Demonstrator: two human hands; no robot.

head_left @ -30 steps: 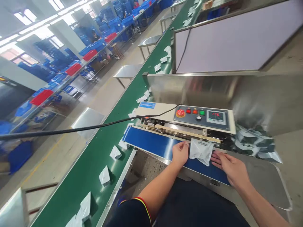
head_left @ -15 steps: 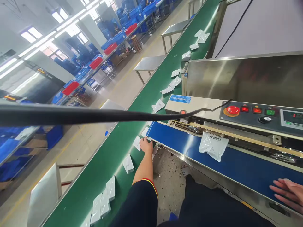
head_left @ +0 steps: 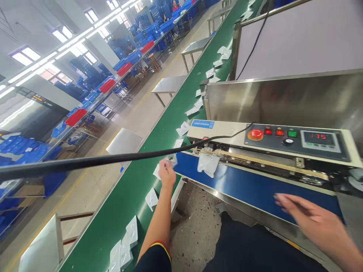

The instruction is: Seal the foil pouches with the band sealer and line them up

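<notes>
At the left end of the blue belt, my left hand is closed on a white plastic bag, blurred by motion. Another white bag lies beside that hand on the green conveyor. My right hand hovers over the right part of the blue belt, fingers stretched out and holding nothing. Between the hands, a white plastic bag hangs with its top edge in the band of the sealing machine.
More white bags lie along the green conveyor, several bunched near me. A black cable crosses the view. The machine's panel has a red stop button and a display reading 175. Metal tables stand beyond the conveyor.
The bag in the machine has moved left along the blue belt. My left hand has closed on a bag and raised it slightly. My right hand has come further in over the belt.
</notes>
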